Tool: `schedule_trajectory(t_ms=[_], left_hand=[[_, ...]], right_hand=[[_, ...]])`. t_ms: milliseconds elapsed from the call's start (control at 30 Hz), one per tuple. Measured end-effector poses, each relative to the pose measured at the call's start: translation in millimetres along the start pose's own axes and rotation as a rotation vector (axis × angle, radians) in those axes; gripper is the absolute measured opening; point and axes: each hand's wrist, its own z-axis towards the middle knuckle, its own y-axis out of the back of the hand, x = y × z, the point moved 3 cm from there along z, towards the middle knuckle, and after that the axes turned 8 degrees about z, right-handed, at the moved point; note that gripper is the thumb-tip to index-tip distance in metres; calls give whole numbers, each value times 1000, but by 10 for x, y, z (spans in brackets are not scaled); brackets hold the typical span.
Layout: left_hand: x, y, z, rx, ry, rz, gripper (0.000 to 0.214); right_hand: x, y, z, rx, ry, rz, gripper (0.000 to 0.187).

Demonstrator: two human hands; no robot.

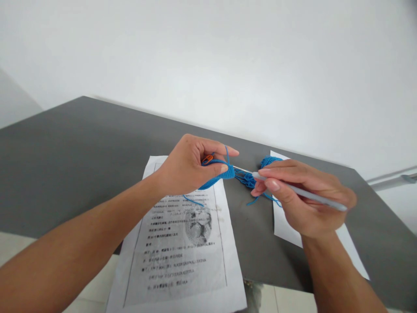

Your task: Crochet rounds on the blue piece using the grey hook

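Between thumb and fingers, my left hand (192,167) pinches a blue crochet piece (224,173); a strand of blue yarn runs over its raised index finger. An orange stitch marker (207,160) is clipped near the top of the piece. My right hand (306,195) grips a crochet hook (302,192) with a grey handle, much like a pen. The metal tip of the hook reaches the right edge of the crochet piece; whether it sits inside a stitch I cannot tell. Part of the crochet piece is hidden behind my left hand.
Loose blue yarn (271,161) lies on the table behind my right hand. A printed sheet (182,269) with a picture lies under my left hand and hangs past the front edge. Beneath my right arm is a white sheet (288,230). The grey table (97,143) meets a white wall.
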Motion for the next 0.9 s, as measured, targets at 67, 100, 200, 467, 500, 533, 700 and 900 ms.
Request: schedule_trajectory(t_ms=[67, 100, 200, 467, 500, 533, 700, 900], left_hand=[[-3, -8, -11, -6, 5, -20, 34], [-5, -10, -16, -10, 11, -35, 35], [-20, -16, -29, -15, 30, -90, 36], [-54, 1, -33, -15, 37, -155, 34], [-51, 1, -32, -12, 37, -163, 34], [-47, 2, -32, -10, 41, -171, 34], [-30, 5, -23, 3, 38, -182, 32], [-22, 3, -23, 30, 14, -170, 28]], right_hand=[[-97, -23, -1, -81, -161, 231, 16], [-144, -41, 2, -120, -238, 337, 10], [-236, -97, 19, -194, -383, 543, 12], [-230, -117, 37, -184, -346, 596, 12], [-217, -108, 35, -176, -309, 573, 12], [-203, -98, 33, -168, -265, 542, 11], [-163, -51, 8, -120, -110, 403, 10], [-160, -52, 7, -81, -136, 422, 10]])
